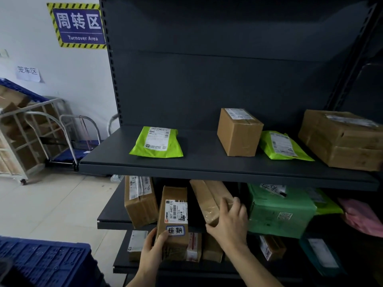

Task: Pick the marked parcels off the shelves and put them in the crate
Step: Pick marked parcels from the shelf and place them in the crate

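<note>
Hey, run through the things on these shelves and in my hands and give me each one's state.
left hand, gripping the marked box
marked box, upright, held at its lower corner
right hand, gripping the taped box
taped box, tilted, top leaning left
left green mailer, lying flat, label up
small carton, standing, taped shut
blue crate, contents not visible

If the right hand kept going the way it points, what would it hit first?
The tilted brown parcel: the right hand grips its lower end. What lies beyond is too dark to tell.
</note>
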The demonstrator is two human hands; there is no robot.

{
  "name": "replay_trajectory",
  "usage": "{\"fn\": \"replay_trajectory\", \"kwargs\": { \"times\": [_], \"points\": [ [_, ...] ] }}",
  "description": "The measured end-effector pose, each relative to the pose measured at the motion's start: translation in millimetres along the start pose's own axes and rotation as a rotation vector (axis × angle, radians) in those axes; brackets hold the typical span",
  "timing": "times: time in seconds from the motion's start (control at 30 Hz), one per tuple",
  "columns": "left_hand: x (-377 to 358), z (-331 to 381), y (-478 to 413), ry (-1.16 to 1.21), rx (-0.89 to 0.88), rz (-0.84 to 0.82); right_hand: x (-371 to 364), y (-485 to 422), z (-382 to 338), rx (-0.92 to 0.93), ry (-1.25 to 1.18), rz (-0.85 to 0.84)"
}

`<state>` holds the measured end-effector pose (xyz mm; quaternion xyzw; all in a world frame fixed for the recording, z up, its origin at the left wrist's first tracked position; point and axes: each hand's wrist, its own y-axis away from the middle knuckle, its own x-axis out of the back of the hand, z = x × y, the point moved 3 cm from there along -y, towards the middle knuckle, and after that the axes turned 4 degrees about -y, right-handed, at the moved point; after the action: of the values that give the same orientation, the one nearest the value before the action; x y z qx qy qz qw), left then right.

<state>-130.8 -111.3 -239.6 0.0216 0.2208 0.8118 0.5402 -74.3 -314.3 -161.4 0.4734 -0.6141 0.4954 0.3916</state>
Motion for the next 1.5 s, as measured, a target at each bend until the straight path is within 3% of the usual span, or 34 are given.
{"fn": "replay_trajectory", "kwargs": {
  "times": [0.13, 0.5, 0.7, 0.83, 1.17, 1.5],
  "points": [
    [1.1, 0.4, 0.8, -0.002, 0.008, -0.002, -10.0, 7.4, -16.5, 0.119, 0.131, -0.064],
    [11.9, -11.5, 1.8, -0.015, 0.052, -0.01, -64.0, 22.2, -31.2, 0.309, 0.062, -0.282],
    [11.2, -15.4, -3.0, 0.017, 0.09, -0.031, -36.9, -16.7, 1.7, 0.079, -0.175, -0.077],
    [7.3, -15.5, -8.4, 0.033, 0.094, -0.024, -36.3, -37.2, 31.6, -0.091, -0.144, -0.222],
    [-5.7, -7.3, -22.7, 0.011, 0.08, -0.02, -49.2, 18.1, 39.3, -0.179, -0.434, -0.134],
    [-9.4, -1.4, -42.5, -0.085, 0.121, -0.16, -54.7, -22.2, 38.7, -0.181, -0.596, -0.263]
  ]
}}
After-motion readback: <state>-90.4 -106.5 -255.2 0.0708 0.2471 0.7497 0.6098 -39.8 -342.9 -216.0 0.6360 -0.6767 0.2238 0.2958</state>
